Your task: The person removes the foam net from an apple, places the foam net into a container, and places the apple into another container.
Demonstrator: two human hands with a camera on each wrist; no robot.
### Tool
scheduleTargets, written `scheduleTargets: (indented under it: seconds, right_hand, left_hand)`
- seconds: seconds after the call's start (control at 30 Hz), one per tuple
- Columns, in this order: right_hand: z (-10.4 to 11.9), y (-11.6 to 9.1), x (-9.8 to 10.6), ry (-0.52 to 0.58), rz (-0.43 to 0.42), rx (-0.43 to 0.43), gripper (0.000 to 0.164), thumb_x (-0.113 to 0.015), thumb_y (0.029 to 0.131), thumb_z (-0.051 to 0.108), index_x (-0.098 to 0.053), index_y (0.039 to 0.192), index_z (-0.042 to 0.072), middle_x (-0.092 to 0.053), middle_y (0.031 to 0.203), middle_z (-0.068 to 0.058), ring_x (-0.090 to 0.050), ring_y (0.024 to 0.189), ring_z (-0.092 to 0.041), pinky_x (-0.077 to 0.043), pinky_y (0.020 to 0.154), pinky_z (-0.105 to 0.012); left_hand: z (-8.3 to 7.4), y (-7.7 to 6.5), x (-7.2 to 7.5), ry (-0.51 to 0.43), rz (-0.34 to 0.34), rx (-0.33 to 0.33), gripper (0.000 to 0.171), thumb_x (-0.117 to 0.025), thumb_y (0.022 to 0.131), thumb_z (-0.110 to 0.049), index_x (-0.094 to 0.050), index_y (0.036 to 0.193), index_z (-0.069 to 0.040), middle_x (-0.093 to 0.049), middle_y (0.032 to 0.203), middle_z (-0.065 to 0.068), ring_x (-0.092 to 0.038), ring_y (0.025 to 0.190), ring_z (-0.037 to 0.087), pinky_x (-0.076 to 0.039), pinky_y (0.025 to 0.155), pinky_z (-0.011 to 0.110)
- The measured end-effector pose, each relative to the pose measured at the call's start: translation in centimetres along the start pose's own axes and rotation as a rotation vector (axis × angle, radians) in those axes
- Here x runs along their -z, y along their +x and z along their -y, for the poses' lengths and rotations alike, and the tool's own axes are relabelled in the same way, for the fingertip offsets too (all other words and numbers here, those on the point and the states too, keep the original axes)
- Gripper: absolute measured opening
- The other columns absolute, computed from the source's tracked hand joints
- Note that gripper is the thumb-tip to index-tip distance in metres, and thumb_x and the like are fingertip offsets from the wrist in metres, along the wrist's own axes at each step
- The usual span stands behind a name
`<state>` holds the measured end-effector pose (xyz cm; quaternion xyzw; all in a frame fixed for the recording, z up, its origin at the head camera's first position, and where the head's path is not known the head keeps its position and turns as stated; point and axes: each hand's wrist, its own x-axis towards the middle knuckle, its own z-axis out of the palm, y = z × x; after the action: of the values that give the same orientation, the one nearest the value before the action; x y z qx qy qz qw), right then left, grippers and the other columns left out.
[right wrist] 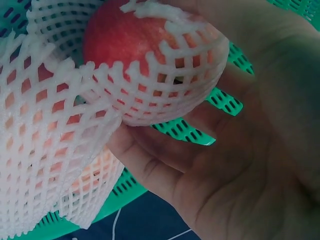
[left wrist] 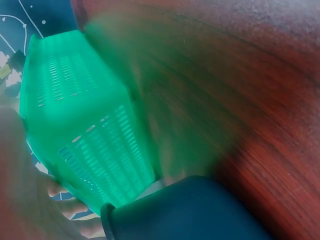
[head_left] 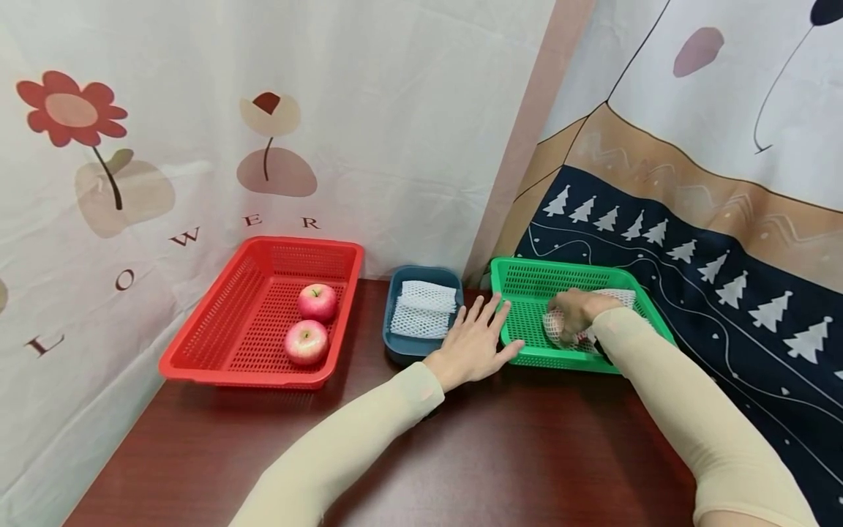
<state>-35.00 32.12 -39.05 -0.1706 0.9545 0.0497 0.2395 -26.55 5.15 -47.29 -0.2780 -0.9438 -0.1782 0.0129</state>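
Inside the green basket point(head_left: 527, 304), my right hand point(head_left: 577, 310) grips an apple point(right wrist: 115, 42) partly covered by a white foam net point(right wrist: 170, 97). In the right wrist view its fingers curl round the netted side, and red skin shows above the net edge. More netted fruit point(right wrist: 37, 130) lies beside it. My left hand point(head_left: 473, 342) is spread, fingers apart, between the dark blue container point(head_left: 403, 346) and the green basket's near left corner. It holds nothing. Whether its fingertips touch the basket rim, I cannot tell. Folded white foam nets point(head_left: 424, 310) lie in the blue container.
On the left stands a red basket point(head_left: 244, 322) with two bare apples, one behind point(head_left: 317, 302) and one in front point(head_left: 306, 342). All containers stand on a dark red-brown wooden table point(head_left: 514, 454). A printed curtain point(head_left: 408, 132) hangs right behind them.
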Motion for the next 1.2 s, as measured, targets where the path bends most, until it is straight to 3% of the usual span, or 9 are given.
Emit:
scheduleTargets:
  seconds: [0.57, 0.87, 1.2]
  right_hand:
    - [0.0, -0.1, 0.2, 0.04, -0.024, 0.019, 0.077, -0.091, 0.091, 0.01, -0.061, 0.161, -0.003, -0.069, 0.154, -0.031, -0.069, 0.133, -0.041, -0.063, 0.109, -0.059]
    - [0.1, -0.7, 0.8, 0.065, -0.088, 0.045, 0.079, -0.095, 0.089, 0.013, -0.063, 0.159, -0.003, -0.072, 0.146, -0.03, -0.071, 0.129, -0.044, -0.061, 0.112, -0.064]
    - [0.3, -1.4, 1.6, 0.089, -0.15, 0.047, 0.078, -0.095, 0.093, 0.019, -0.062, 0.161, 0.0, -0.074, 0.142, -0.026, -0.071, 0.123, -0.04, -0.062, 0.11, -0.066]
  left_hand:
    - [0.0, 0.0, -0.1, -0.001, 0.012, 0.009, 0.086, -0.033, 0.121, -0.073, -0.016, 0.189, -0.023, -0.008, 0.2, 0.003, -0.017, 0.185, 0.04, -0.02, 0.149, 0.063]
    - [0.0, 0.1, -0.3, -0.007, 0.004, 0.004, 0.086, -0.034, 0.121, -0.072, -0.017, 0.189, -0.022, -0.009, 0.199, 0.005, -0.019, 0.184, 0.042, -0.02, 0.149, 0.064]
    - [0.1, 0.2, -0.4, 0.003, 0.0, 0.004, 0.086, -0.033, 0.12, -0.072, -0.017, 0.189, -0.022, -0.009, 0.199, 0.005, -0.018, 0.184, 0.042, -0.021, 0.149, 0.064]
